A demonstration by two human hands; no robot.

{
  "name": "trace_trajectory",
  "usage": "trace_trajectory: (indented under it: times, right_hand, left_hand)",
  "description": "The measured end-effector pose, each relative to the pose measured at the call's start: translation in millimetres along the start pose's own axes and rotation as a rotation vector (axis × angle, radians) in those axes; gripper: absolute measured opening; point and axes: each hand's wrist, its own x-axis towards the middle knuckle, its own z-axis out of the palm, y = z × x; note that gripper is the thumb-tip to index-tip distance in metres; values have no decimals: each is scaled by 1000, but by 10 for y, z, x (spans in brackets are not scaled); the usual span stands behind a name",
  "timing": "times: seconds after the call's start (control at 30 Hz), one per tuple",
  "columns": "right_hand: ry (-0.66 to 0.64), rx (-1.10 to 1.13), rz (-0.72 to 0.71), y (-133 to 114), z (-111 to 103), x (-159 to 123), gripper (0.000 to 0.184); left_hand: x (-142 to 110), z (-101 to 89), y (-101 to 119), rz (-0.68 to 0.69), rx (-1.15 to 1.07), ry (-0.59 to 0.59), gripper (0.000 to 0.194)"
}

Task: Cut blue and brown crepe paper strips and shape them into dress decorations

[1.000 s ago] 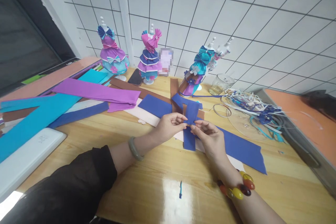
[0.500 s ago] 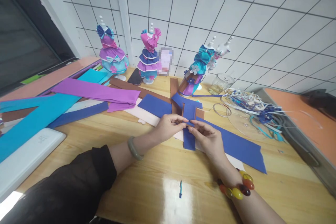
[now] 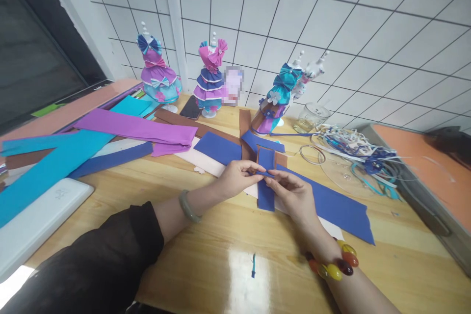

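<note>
My left hand (image 3: 239, 177) and my right hand (image 3: 297, 195) meet at the middle of the table, fingertips pinched on a narrow folded blue strip (image 3: 266, 173). Its material looks like thin foam or cloth. Right behind the fingertips is a blue rectangle (image 3: 265, 158) with a brown edge. Below them a short blue piece (image 3: 265, 197) lies on the table; whether it joins the held strip I cannot tell. A wide blue strip (image 3: 338, 203) runs off to the right, partly behind my right hand. Another blue piece (image 3: 219, 148) lies behind my left hand.
Purple (image 3: 140, 127) and turquoise strips (image 3: 62, 167) pile up at the left beside a white slab (image 3: 44, 225). Small dressed mannequins (image 3: 159, 68) stand along the wall. A glass (image 3: 312, 117) and a tangle of scraps (image 3: 349, 143) are at the right. A tiny teal scrap (image 3: 253, 266) lies in front.
Almost nothing has moved. The whole view has shifted very slightly, and both hands keep the same pinch on the folded blue strip.
</note>
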Motion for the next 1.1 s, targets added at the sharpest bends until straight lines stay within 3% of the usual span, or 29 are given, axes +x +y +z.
trace_trajectory:
  times: [0.17, 0.33, 0.5, 0.87, 1.1]
  right_hand:
    - [-8, -39, -11, 24, -17, 1, 30]
    - [27, -123, -141, 27, -21, 4, 20]
    - [32, -203, -250, -1, -22, 8, 14]
    - [2, -273, -311, 6, -48, 11, 14]
    - [-25, -332, -354, 31, -89, 30, 13]
  left_hand:
    - [3, -10, -3, -19, -27, -7, 20]
    - [-1, -6, -5, 25, -24, 1, 18]
    - [5, -20, -15, 128, 113, 18, 16]
    - [6, -78, -16, 327, 369, -18, 15]
    - [0, -90, -8, 358, 400, -22, 15]
